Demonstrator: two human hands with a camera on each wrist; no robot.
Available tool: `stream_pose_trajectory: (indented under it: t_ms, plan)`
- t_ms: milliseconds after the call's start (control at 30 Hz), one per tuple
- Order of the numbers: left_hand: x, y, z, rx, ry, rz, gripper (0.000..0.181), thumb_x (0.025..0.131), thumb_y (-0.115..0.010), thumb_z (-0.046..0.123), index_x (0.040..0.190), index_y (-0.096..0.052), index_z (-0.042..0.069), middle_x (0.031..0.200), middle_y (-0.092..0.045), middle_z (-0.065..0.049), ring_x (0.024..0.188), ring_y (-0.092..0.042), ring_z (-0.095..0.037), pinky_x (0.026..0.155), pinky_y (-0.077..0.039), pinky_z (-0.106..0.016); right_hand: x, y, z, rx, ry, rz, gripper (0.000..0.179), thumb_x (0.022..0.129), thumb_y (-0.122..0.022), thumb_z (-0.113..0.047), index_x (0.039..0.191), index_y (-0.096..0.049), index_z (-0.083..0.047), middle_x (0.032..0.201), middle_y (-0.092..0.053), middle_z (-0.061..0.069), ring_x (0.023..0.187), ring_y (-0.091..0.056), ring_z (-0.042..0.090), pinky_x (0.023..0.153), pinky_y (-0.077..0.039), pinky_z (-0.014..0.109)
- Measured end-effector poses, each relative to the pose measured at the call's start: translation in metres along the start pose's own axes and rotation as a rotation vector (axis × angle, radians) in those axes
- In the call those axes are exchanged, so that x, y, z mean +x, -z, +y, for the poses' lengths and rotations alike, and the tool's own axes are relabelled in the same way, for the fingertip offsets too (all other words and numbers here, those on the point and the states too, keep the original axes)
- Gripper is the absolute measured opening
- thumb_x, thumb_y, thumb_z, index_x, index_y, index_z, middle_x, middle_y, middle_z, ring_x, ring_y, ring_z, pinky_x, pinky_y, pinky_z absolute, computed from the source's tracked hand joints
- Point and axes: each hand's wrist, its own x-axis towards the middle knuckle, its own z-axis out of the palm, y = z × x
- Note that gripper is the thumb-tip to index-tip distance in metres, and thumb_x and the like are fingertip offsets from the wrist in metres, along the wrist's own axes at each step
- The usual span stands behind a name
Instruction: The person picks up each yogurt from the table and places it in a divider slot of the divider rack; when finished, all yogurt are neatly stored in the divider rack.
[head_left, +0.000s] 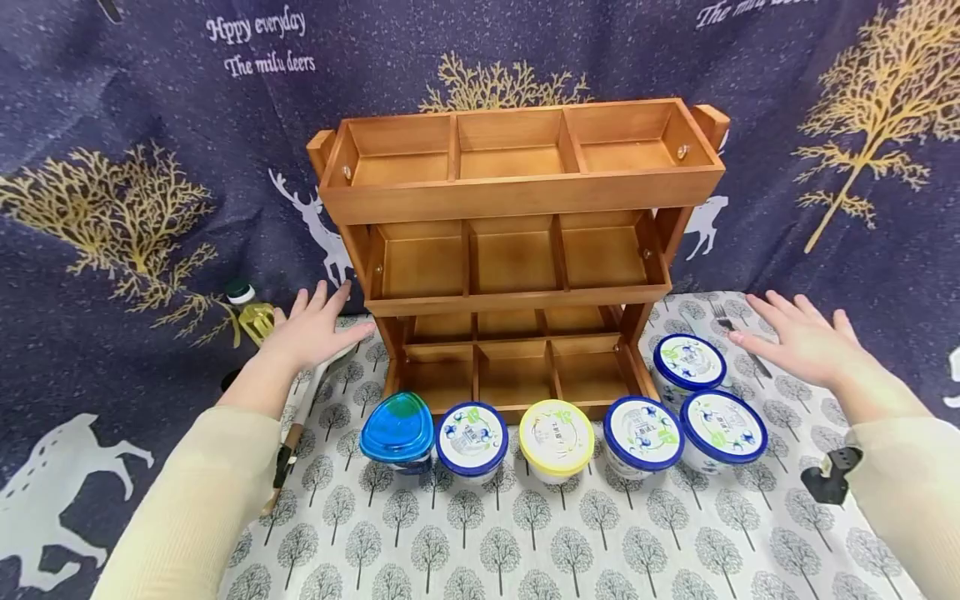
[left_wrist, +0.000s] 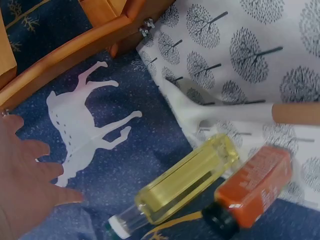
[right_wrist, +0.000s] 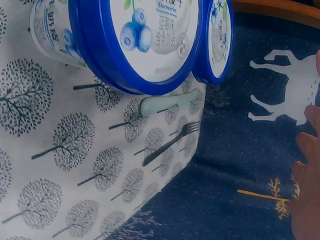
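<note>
My left hand (head_left: 307, 333) is held up with fingers spread beside the left side of a wooden tiered rack (head_left: 517, 196), holding nothing. On the other side, my right hand (head_left: 813, 342) is likewise spread and holds nothing, above a fork (right_wrist: 172, 142) and near several blue-lidded tubs. The rack's divided compartments look bare. In front of it stand a blue triangular-lidded container (head_left: 397, 425), a blue-lidded tub (head_left: 472, 437), a yellow-lidded tub (head_left: 557, 437) and more blue-lidded tubs (head_left: 723, 427) at the right.
Left of the rack lie an oil bottle (left_wrist: 187, 180), an orange bottle (left_wrist: 255, 185) with a black cap, and a white utensil with a wooden handle (left_wrist: 295, 113). A pale green utensil (right_wrist: 170, 102) lies by the fork. Dark printed cloth (head_left: 510, 33) hangs behind the tree-patterned tablecloth (head_left: 465, 558).
</note>
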Motion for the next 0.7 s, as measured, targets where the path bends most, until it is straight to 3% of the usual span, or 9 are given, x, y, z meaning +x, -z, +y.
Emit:
stream_pose_trajectory:
  t_ms: [167,400,700]
  plan:
    - [-0.002,-0.007,-0.005,-0.065,-0.012,0.026,0.093,0.086,-0.036,0.071,0.152,0.0,0.017,0.152,0.006,-0.027,0.135,0.01,-0.05,0.094,0.002,-0.075,-0.005,-0.004,-0.002,0.051,-0.009,-0.004,0.086,0.092,-0.037,-0.063,0.151,-0.005,-0.009,0.15,-0.002,0.029,0.132,0.004,0.054,0.089,0.016,0.073]
    - [-0.003,-0.022,-0.016,-0.186,-0.046,0.088,0.093,0.087,-0.041,0.068,0.152,-0.004,0.013,0.151,0.003,-0.029,0.134,0.006,-0.053,0.099,-0.001,-0.071,-0.006,-0.009,-0.002,0.1,-0.014,0.004,0.085,0.093,-0.037,-0.059,0.15,-0.004,-0.006,0.149,0.0,0.032,0.132,0.005,0.055,0.089,0.01,0.076]
    - [-0.001,-0.052,-0.027,-0.371,-0.058,0.079,0.087,0.091,-0.044,0.059,0.152,0.001,0.015,0.153,0.002,-0.023,0.136,-0.001,-0.049,0.1,-0.008,-0.07,-0.007,-0.026,0.007,0.27,-0.008,-0.02,0.082,0.097,-0.036,-0.051,0.148,0.003,0.0,0.145,0.007,0.037,0.129,0.014,0.057,0.091,0.002,0.076]
